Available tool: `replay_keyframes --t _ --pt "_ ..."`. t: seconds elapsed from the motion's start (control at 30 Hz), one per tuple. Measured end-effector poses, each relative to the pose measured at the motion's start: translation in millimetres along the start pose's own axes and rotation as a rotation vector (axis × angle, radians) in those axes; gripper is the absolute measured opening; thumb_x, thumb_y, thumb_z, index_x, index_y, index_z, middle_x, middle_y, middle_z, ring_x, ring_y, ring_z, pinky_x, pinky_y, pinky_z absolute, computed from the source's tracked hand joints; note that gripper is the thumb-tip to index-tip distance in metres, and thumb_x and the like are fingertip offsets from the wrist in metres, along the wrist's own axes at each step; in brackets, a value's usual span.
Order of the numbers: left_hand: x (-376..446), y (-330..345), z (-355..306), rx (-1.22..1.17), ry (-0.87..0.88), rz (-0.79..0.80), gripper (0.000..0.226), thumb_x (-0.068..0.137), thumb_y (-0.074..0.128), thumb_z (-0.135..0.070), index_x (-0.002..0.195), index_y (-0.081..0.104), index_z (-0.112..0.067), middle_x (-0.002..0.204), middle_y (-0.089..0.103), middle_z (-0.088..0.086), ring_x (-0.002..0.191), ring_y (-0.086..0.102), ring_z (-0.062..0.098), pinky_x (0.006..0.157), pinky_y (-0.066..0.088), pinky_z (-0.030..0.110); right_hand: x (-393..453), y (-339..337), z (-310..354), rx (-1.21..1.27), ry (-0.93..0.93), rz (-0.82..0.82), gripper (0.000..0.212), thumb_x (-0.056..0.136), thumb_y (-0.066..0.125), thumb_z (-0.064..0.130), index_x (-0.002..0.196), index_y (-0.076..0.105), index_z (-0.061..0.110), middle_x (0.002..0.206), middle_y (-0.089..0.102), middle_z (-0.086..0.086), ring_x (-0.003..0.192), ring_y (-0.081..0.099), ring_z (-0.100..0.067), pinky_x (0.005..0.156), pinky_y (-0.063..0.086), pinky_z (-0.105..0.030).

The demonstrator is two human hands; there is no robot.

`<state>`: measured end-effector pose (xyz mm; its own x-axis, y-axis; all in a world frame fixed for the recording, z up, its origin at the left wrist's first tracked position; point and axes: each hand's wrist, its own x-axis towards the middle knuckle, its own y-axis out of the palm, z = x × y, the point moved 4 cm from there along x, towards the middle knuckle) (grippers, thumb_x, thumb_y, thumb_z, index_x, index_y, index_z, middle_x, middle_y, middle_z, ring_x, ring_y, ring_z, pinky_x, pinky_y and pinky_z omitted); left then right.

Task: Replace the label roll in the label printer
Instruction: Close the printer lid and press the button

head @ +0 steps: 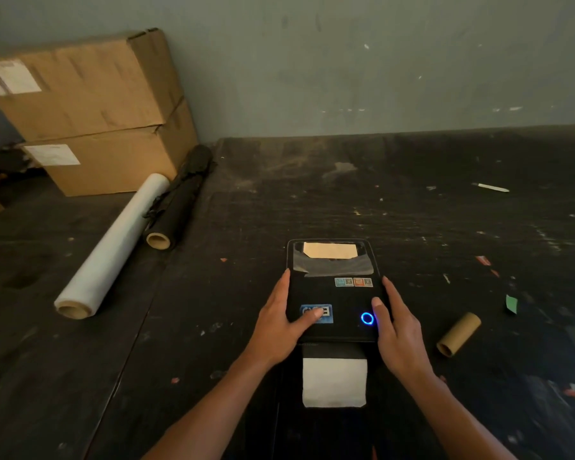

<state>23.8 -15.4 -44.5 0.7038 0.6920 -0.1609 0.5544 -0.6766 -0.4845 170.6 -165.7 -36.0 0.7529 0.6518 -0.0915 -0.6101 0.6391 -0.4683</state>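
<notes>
A black label printer (332, 293) sits on the dark table in front of me, its lid down. A blue ring light (366, 318) glows on the lid. Through the lid's window a roll (330, 251) shows inside. A white strip of label paper (334, 381) hangs out of the front slot. My left hand (281, 322) grips the printer's left side with the thumb on a blue sticker. My right hand (397, 330) grips the right side, thumb beside the ring light. An empty cardboard core (458, 334) lies on the table to the right.
Two stacked cardboard boxes (97, 111) stand at the back left against the wall. A white film roll (110, 250) and a black roll (176, 210) lie beside them. Paper scraps, a green piece (511, 303) and a white stick (490, 187) are scattered at the right.
</notes>
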Motion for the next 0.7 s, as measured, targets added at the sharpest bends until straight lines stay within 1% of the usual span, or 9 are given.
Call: replay_keyframes --t 0.07,0.13,0.23,0.37,0.43,0.5,0.57,0.63,0.7 --pt "0.3 1.6 2.0 -0.008 -0.006 -0.008 0.095 0.080 0.066 -0.054 0.148 0.000 -0.046 0.161 0.017 -0.006 0.145 0.020 0.019 0.116 0.029 0.051 -0.3 1.0 -1.6 0.011 -0.005 -0.018 0.056 0.097 0.039 0.039 0.148 0.019 0.032 0.149 0.040 -0.007 0.117 0.052 -0.022 0.103 0.041 -0.054" --pt "-0.2 1.8 2.3 -0.014 0.002 -0.023 0.095 0.079 0.066 -0.054 0.147 0.001 -0.047 0.161 0.017 -0.006 0.145 0.020 0.018 0.116 0.029 0.051 0.3 1.3 -2.4 0.023 -0.007 -0.025 0.055 0.097 0.039 0.038 0.148 0.019 0.032 0.146 0.044 -0.008 0.109 0.050 -0.019 0.101 0.043 -0.056" --pt "0.9 1.6 3.8 -0.017 0.003 -0.022 0.095 0.079 0.066 -0.054 0.147 0.001 -0.048 0.161 0.017 -0.006 0.145 0.021 0.018 0.115 0.030 0.051 0.6 1.2 -3.1 0.037 -0.011 -0.030 0.055 0.097 0.040 0.036 0.148 0.020 0.032 0.149 0.040 -0.006 0.116 0.053 -0.024 0.101 0.043 -0.056" --pt "-0.9 1.7 3.1 -0.043 0.006 -0.028 0.094 0.079 0.067 -0.053 0.147 0.002 -0.049 0.160 0.019 -0.006 0.144 0.023 0.017 0.114 0.032 0.051 1.8 1.2 -4.6 0.048 -0.023 -0.038 0.055 0.097 0.041 0.033 0.148 0.021 0.031 0.147 0.043 -0.009 0.104 0.047 -0.018 0.100 0.044 -0.055" --pt "-1.4 1.6 2.6 -0.058 0.009 -0.030 0.094 0.080 0.067 -0.051 0.147 0.002 -0.048 0.160 0.019 -0.006 0.144 0.024 0.017 0.114 0.032 0.051 2.2 1.3 -5.2 0.054 -0.019 -0.041 0.055 0.097 0.042 0.033 0.148 0.022 0.032 0.144 0.046 -0.010 0.102 0.045 -0.016 0.098 0.044 -0.052" --pt "-1.4 1.5 2.0 -0.061 0.010 -0.028 0.094 0.080 0.067 -0.050 0.148 0.003 -0.047 0.160 0.019 -0.005 0.144 0.023 0.018 0.114 0.032 0.051 2.7 1.1 -5.7 0.062 -0.013 -0.041 0.055 0.097 0.042 0.031 0.148 0.022 0.033 0.143 0.046 -0.010 0.102 0.044 -0.017 0.097 0.045 -0.051" --pt "-1.7 1.0 1.6 -0.056 0.009 -0.030 0.094 0.080 0.067 -0.051 0.148 0.003 -0.046 0.160 0.019 -0.005 0.144 0.023 0.017 0.115 0.030 0.050 2.5 1.0 -5.5 0.074 -0.011 -0.037 0.054 0.097 0.043 0.031 0.147 0.022 0.034 0.146 0.043 -0.009 0.104 0.045 -0.018 0.098 0.044 -0.053" --pt "-2.1 0.9 0.9 -0.058 0.013 -0.032 0.094 0.080 0.067 -0.050 0.149 0.003 -0.045 0.160 0.020 -0.005 0.144 0.023 0.017 0.115 0.030 0.050 2.2 1.1 -5.4 0.087 -0.008 -0.034 0.054 0.097 0.043 0.030 0.147 0.022 0.035 0.148 0.041 -0.008 0.109 0.051 -0.023 0.099 0.045 -0.055" --pt "-2.3 0.8 0.9 -0.062 0.015 -0.033 0.094 0.080 0.067 -0.050 0.149 0.004 -0.044 0.160 0.020 -0.005 0.144 0.023 0.017 0.116 0.029 0.049 2.1 1.0 -5.3 0.097 -0.001 -0.032 0.054 0.098 0.043 0.030 0.147 0.022 0.036 0.149 0.040 -0.007 0.115 0.052 -0.027 0.100 0.044 -0.056"
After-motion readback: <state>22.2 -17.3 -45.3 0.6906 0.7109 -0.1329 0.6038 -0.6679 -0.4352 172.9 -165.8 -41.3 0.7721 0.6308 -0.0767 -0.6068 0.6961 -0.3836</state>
